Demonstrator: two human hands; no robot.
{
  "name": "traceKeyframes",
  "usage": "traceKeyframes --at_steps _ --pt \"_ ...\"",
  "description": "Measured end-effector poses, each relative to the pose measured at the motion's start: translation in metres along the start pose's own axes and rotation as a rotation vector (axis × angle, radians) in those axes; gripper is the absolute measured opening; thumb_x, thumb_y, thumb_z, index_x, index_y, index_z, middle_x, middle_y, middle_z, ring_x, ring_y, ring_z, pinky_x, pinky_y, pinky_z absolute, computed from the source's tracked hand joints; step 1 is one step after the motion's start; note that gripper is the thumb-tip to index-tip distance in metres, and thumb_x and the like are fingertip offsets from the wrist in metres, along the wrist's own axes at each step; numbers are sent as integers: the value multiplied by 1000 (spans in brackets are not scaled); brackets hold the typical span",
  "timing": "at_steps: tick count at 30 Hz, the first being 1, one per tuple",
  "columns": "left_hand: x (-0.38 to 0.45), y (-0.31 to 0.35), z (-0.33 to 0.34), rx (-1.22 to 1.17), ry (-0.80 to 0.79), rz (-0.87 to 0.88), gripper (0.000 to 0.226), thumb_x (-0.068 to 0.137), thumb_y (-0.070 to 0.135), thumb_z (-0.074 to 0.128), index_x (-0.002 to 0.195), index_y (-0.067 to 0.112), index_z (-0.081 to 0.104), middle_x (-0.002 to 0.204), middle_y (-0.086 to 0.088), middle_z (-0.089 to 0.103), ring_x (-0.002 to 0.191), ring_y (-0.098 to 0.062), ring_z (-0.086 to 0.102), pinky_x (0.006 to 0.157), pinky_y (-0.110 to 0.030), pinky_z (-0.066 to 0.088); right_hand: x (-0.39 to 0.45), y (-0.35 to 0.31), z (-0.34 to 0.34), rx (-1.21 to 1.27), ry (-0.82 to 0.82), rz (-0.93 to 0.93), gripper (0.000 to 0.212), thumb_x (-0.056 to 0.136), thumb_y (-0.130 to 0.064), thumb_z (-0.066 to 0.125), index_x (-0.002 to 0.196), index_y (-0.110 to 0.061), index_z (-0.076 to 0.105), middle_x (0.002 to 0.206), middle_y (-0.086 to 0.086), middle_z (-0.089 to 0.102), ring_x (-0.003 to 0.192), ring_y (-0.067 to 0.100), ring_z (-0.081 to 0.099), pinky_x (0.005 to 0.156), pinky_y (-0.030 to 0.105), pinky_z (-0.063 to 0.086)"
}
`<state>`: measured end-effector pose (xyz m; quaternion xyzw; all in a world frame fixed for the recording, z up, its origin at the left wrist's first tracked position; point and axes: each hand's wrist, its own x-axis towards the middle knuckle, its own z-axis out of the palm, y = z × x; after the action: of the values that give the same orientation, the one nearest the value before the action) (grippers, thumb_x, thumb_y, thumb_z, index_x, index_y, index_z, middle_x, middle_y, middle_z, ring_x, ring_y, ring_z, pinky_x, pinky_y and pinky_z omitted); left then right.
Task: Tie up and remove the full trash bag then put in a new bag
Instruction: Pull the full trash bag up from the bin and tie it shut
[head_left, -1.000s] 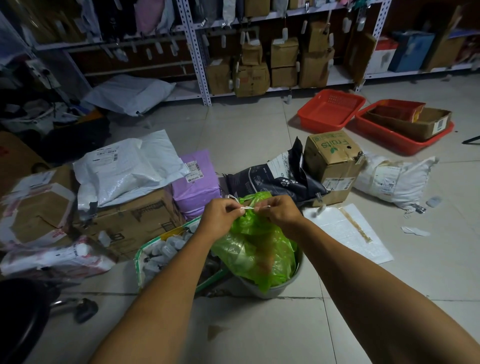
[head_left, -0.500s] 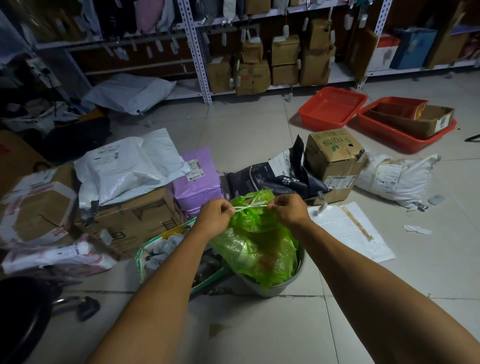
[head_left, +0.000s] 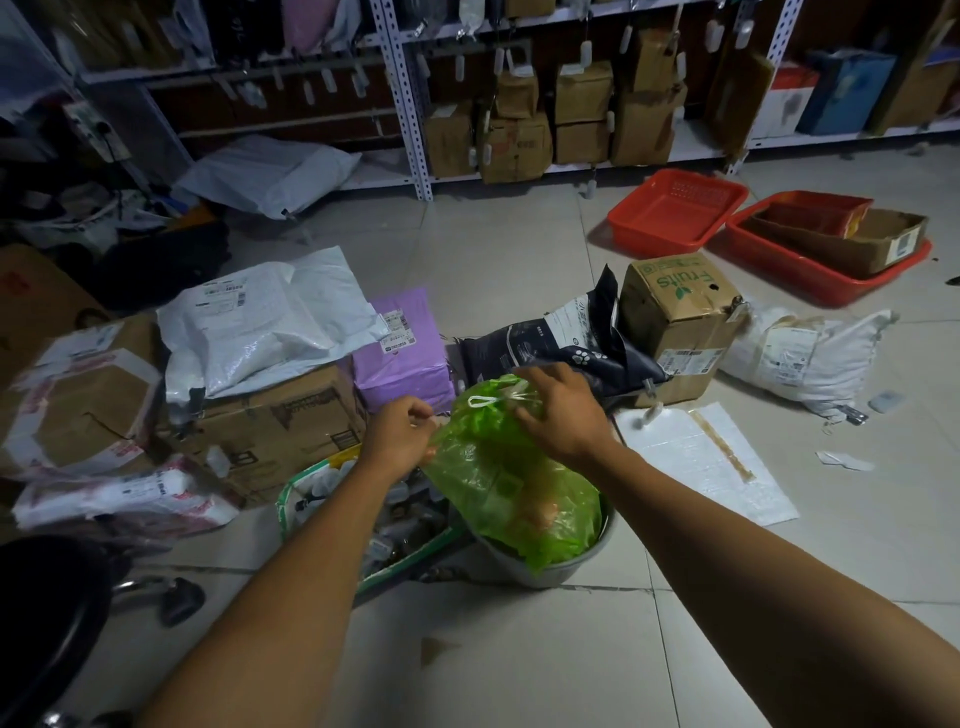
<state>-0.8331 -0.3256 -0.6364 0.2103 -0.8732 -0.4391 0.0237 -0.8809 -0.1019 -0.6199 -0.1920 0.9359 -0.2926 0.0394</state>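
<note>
- The green trash bag (head_left: 511, 483) sits in the grey bin (head_left: 563, 564) just below both hands, its neck cinched by a white drawstring (head_left: 485, 400).
- Tying looks finished; lifting out comes next, needing a firm hold on the neck.
- Right hand (head_left: 563, 415) rests fingers spread on the bag top, gripping nothing clearly.
- Left hand (head_left: 400, 434) is curled; what it pinches, I cannot tell.
- No new bag visible.
</note>
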Motion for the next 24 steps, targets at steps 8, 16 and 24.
traceKeyframes --at_steps 8,16,24 --pt "-15 -17 15 40 -33 104 21 89 13 66 109 9 69 100 -1 67 92 -15 61 85 -29 49 -1 -3 24 -183 -117 -43 55 90 -49 54 141 -31 42 131 11 51 113 35 56 86 47 52" --pt "-18 -37 20 -65 49 14 20 99 26 49 84 26 63 92 -5 69 79 -20 65 77 -35 55 0 4 15 -121 14 44 30 93 -30 55 122 -19 55 124 12 53 115 34 50 82 44 49" --pt "-33 -39 52 0 -235 -44 12 86 16 67 98 13 68 95 -8 73 88 -25 68 78 -32 52 -10 22 -1 -193 127 166 32 93 -25 55 124 -17 56 125 15 51 118 35 44 87 45 45"
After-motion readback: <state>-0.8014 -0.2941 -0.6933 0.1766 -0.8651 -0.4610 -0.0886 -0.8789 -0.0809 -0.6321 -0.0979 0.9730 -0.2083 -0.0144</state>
